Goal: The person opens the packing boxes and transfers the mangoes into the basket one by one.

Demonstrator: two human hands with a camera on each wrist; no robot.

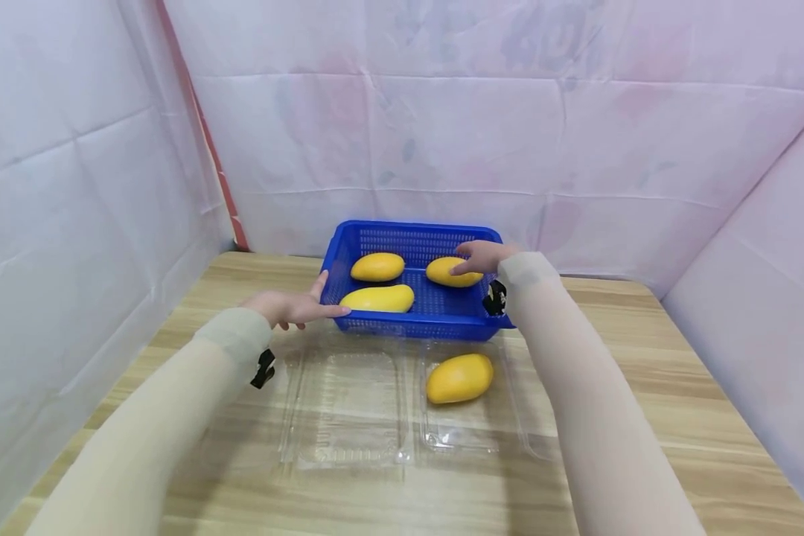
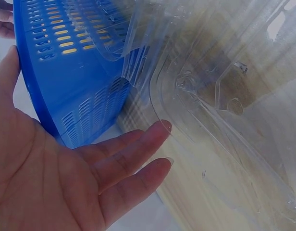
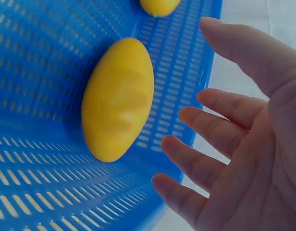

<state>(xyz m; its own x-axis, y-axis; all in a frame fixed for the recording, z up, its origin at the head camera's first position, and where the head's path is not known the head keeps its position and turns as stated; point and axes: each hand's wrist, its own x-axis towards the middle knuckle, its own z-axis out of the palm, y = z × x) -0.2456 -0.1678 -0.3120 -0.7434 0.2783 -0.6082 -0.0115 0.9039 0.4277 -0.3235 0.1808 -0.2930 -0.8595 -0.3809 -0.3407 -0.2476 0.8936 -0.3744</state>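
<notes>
A blue slotted basket (image 1: 415,328) holds 3 yellow mangoes. My left hand (image 1: 293,307) is at its front left corner, fingers spread, index finger along the rim; the left wrist view shows the palm beside the basket wall (image 2: 56,91). Over the right side of the basket is my right hand (image 1: 484,257), above the right mango (image 1: 442,272). In the right wrist view its fingers are extended and apart from that mango (image 3: 118,101). The other two mangoes, a back one (image 1: 378,266) and a front one (image 1: 382,298), lie on the left side.
In front of the basket lies an open clear plastic clamshell box (image 1: 348,447). A fourth mango (image 1: 459,378) rests in its right part. The wooden table (image 1: 643,387) is bordered by pale sheet walls (image 1: 455,134) at the back and sides.
</notes>
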